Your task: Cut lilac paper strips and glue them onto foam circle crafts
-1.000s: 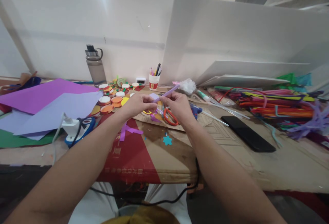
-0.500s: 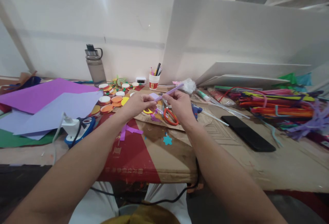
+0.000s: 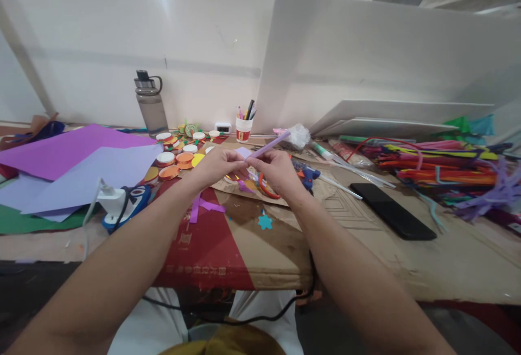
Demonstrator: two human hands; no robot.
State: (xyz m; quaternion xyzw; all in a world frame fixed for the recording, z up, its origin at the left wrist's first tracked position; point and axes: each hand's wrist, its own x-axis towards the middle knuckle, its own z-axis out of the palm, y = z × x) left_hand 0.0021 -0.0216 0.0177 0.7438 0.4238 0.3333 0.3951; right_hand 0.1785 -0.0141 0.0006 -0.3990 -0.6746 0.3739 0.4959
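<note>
A narrow light-purple paper strip [image 3: 271, 144] is pinched between my two hands, its free end slanting up to the right. My left hand [image 3: 222, 168] grips its near end with thumb and fingertips closed. Beside it, almost touching, my right hand [image 3: 274, 169] pinches the strip a little further along. Orange-handled scissors [image 3: 266, 188] lie under my right hand, partly covered by it. Purple paper scraps [image 3: 207, 205] and a teal flower-shaped cutout [image 3: 265, 221] rest on the cardboard nearer to me.
Left are purple and lilac sheets [image 3: 81, 149], a blue power strip [image 3: 136, 200] and a water bottle [image 3: 150, 105]. Behind my hands stand lidded paint pots [image 3: 185, 159] and a pen cup [image 3: 244, 127]. Right lie a glue gun [image 3: 309, 176], a black phone [image 3: 391, 211] and pipe cleaners [image 3: 439, 162].
My right hand has slid down and left along the strip, closer to my left hand. More of the strip's upper end now shows.
</note>
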